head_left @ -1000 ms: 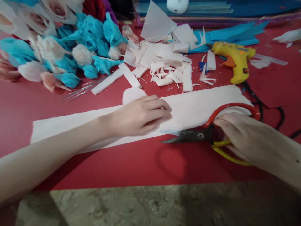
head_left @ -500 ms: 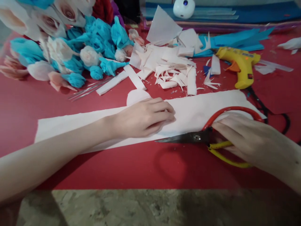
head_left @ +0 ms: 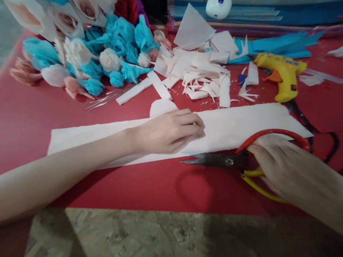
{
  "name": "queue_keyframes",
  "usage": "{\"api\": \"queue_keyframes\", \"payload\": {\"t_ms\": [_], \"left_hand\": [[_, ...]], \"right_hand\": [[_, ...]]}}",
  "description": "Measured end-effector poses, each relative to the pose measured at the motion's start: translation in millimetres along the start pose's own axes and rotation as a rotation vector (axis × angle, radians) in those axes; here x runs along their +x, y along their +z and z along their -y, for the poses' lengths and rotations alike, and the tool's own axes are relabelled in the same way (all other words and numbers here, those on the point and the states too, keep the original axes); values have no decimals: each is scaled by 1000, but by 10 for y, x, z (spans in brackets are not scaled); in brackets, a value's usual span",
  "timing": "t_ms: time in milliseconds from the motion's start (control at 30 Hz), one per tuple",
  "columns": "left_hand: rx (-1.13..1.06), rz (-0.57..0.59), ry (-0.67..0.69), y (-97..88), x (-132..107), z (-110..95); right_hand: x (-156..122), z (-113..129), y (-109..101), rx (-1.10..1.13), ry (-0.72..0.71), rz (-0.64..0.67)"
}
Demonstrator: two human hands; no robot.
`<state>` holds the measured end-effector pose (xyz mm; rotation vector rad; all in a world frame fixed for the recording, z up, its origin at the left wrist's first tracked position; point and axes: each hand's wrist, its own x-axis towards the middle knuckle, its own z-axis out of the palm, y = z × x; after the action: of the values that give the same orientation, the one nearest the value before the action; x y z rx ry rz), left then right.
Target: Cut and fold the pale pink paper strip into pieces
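Note:
A long white crepe paper strip lies across the red table. My left hand presses down on its middle with curled fingers, their tips mostly hidden. Under that hand, a white rounded paper piece sticks out past the strip's far edge. My right hand grips a pair of scissors with one red and one yellow handle loop. Their dark blades point left, slightly parted at the tips, just on the near side of the strip and apart from it.
White paper scraps are heaped beyond the strip. A yellow glue gun lies far right, its black cord running behind my right hand. Paper flowers crowd the far left near thin wires. The table's front edge is close.
The scissors have drawn slightly toward me, away from the strip's near edge, and their blade tips have parted. My left hand stays on the paper. The whole view has shifted a little.

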<state>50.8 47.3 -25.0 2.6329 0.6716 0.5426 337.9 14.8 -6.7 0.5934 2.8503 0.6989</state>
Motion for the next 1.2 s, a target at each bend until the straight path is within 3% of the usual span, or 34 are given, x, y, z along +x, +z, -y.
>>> {"api": "queue_keyframes", "payload": {"t_ms": [333, 433, 567, 733, 933, 1200], "left_hand": [[48, -1, 27, 2, 1, 8], [56, 0, 37, 5, 3, 9], [73, -19, 50, 13, 3, 12], [75, -21, 58, 22, 6, 26], [52, -9, 51, 13, 0, 22], [69, -19, 68, 14, 1, 25]], "right_hand": [[204, 20, -113, 195, 55, 14], [213, -30, -93, 205, -12, 15], [185, -116, -105, 166, -110, -61], [124, -168, -156, 120, -109, -153], [148, -67, -151, 68, -99, -31], [197, 42, -191, 127, 16, 1]]}}
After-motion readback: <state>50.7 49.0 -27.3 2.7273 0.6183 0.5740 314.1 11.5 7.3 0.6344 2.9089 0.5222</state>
